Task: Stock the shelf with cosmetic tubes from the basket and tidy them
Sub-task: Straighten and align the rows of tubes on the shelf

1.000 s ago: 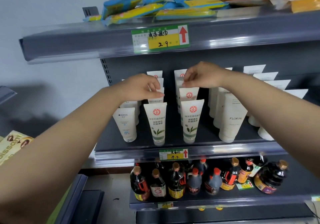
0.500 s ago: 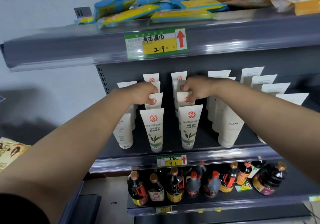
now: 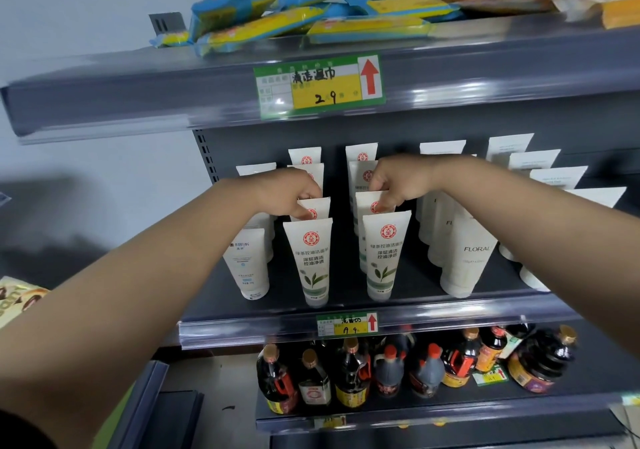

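Note:
White cosmetic tubes stand cap-down in rows on the grey middle shelf (image 3: 346, 304). Two rows carry a red seal and a green leaf. My left hand (image 3: 287, 192) pinches the top of the second tube (image 3: 317, 207) in the left green-leaf row, just behind that row's front tube (image 3: 311, 258). My right hand (image 3: 398, 180) pinches the top of the second tube (image 3: 369, 202) in the right green-leaf row, behind its front tube (image 3: 384, 254). A shorter white tube (image 3: 246, 261) stands at the far left, and FLORAL tubes (image 3: 467, 247) on the right. No basket is in view.
The shelf above (image 3: 138, 95) holds blue and yellow packets (image 3: 311, 8) and overhangs the tubes. Dark sauce bottles (image 3: 346, 372) fill the shelf below. More white tubes (image 3: 554, 178) run back at the far right. A snack pack (image 3: 17, 296) shows at the left edge.
Both hands have come down and forward from the rear tubes to the second tube of each green-leaf row. The view has shifted slightly downward.

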